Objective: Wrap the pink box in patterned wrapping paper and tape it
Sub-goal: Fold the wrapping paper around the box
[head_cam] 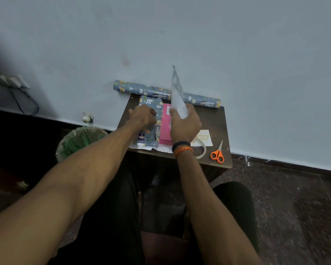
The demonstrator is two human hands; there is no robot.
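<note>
— On the dark worktop (pixel 214 121), mid-surface: pink box (pixel 165 127), flat, long axis running away toward the wall.
— Covering?
— Left half under glossy blue cartoon-print wrapping paper (pixel 151 115), pressed down by left hand (pixel 143 116), fingers bent. Right hand (pixel 185 125) gripping the other flap, white underside upright.
— Beyond?
— Matching roll (pixel 141 88) along the wall; tape (pixel 202 150), orange scissors (pixel 217 153) at right. Card writing unreadable.

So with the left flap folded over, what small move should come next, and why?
Probably bring the raised paper flap in the right hand down across the flat pink box: its middle is still bare, while the left hand pins the patterned blue paper there.
</note>
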